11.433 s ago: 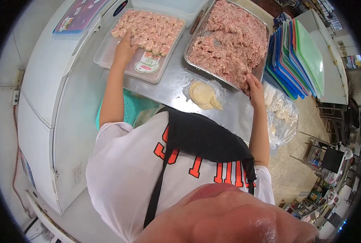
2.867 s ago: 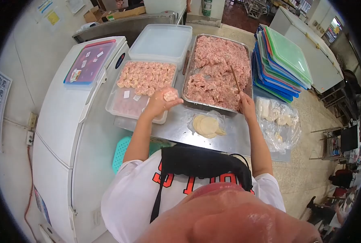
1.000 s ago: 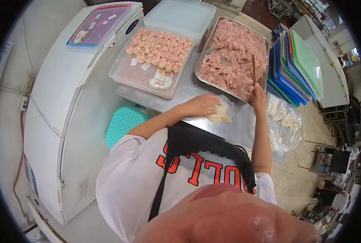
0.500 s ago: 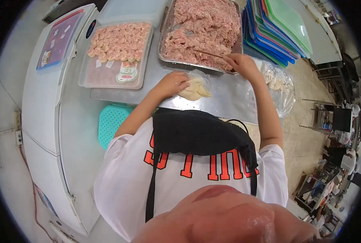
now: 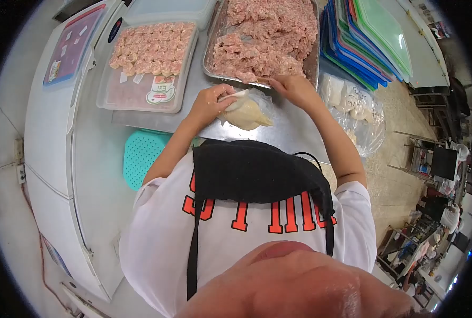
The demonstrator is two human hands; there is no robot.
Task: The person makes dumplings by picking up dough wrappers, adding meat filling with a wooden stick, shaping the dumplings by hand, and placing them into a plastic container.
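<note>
dough wrapper [image 5: 238, 98] in left grip [image 5: 210, 103], over the wrapper stack [image 5: 246, 117]

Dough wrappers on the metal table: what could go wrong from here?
The left hand holds the raised edge of a thin wrapper above the stack; it may tear or bring another along. The right hand is at the near rim of the tray; meat mixture might drop onto the metal table.
</note>
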